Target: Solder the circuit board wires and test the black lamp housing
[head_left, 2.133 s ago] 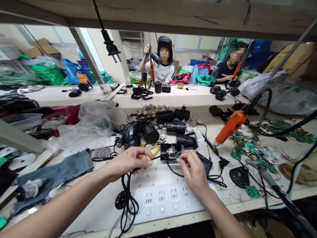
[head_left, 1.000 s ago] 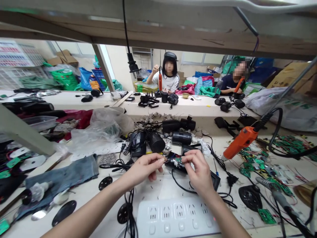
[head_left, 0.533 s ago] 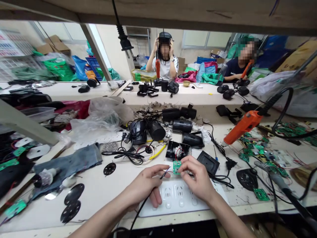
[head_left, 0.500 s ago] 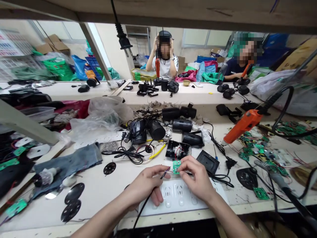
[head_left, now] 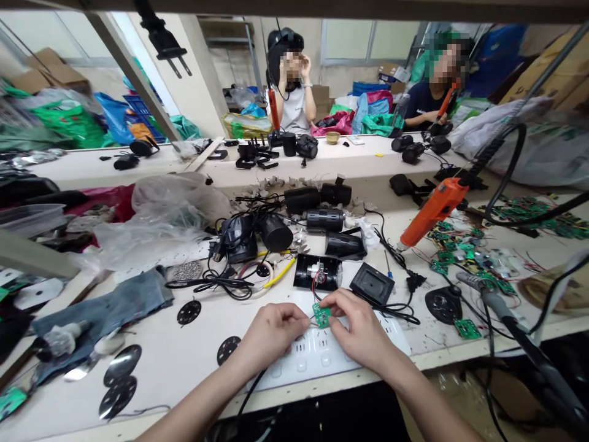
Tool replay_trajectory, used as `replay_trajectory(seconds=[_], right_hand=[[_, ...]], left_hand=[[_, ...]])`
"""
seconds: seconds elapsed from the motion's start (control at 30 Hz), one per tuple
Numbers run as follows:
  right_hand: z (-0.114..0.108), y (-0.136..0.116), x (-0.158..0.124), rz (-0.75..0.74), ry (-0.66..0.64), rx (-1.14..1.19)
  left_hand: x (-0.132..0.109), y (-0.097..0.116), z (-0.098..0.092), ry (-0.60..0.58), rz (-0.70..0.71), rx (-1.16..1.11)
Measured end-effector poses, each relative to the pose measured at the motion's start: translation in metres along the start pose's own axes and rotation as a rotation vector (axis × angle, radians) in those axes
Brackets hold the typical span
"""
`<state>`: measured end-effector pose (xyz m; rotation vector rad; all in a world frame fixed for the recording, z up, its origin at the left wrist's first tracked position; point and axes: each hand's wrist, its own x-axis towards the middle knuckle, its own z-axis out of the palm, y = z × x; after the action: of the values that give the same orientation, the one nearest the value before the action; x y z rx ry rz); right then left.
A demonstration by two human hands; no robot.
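Note:
My right hand (head_left: 356,331) pinches a small green circuit board (head_left: 321,314) above a white power strip (head_left: 322,353) near the bench's front edge. Thin red wires run from the board up to an open black housing (head_left: 317,272) lying just behind it. My left hand (head_left: 271,334) is closed in a pinch on a thin black cable (head_left: 248,399), its fingertips right at the board's left edge. The cable drops from that hand over the bench edge.
Black housings (head_left: 317,218), a cable tangle (head_left: 230,279), a black lid (head_left: 372,283) and round black discs (head_left: 117,371) lie on the bench. An orange electric screwdriver (head_left: 430,212) hangs at right above green boards (head_left: 453,252). Two people sit at the far bench.
The green board has come out of the black housing and is now held lower, over the power strip. My left hand has closed in on the board. The view tilted down.

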<state>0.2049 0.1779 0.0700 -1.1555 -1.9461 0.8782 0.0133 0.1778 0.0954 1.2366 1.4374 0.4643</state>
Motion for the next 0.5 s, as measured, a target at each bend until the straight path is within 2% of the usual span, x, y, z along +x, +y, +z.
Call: replay_trajectory(seconds=[0.13, 0.5], right_hand=[[0.001, 0.005, -0.001, -0.011, -0.008, -0.054], [0.001, 0.007, 0.009, -0.039, -0.03, -0.16]], left_hand=[[0.003, -0.004, 0.003, 0.047, 0.12, 0.104], [0.002, 0.0, 0.014, 0.127, 0.194, 0.235]])
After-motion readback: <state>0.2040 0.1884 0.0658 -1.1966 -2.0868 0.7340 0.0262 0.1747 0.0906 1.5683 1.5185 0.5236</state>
